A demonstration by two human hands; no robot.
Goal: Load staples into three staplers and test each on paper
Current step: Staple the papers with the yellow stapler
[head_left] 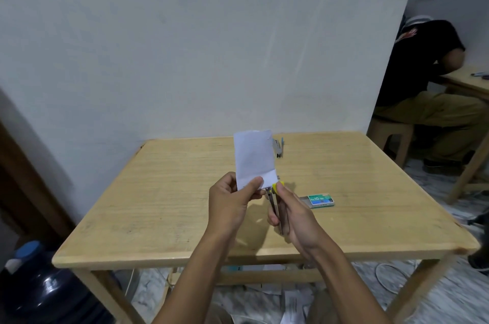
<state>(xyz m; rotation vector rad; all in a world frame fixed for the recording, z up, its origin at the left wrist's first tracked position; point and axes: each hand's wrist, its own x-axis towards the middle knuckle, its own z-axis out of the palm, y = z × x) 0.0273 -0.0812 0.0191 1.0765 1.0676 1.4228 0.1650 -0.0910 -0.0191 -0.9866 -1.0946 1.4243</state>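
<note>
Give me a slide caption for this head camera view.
Left hand holds paper while right hand applies yellow-tipped stapler.

Above the middle of the desk point(164, 191), the left hand point(230, 199) holds a paper point(254, 157) upright at 9 o'clock of the right hand point(296, 215), which holds a stapler point(276, 199) at the paper's lower edge. A staple box point(320, 200) lies on the desk at 3 o'clock of the hands; a second stapler point(279, 147) lies at 12 o'clock, behind the paper

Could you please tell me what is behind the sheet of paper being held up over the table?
Behind the paper, a blue stapler lies on the table, showing past the paper's right edge. Part of it may be covered. Whether anything else lies behind cannot be seen.
</note>
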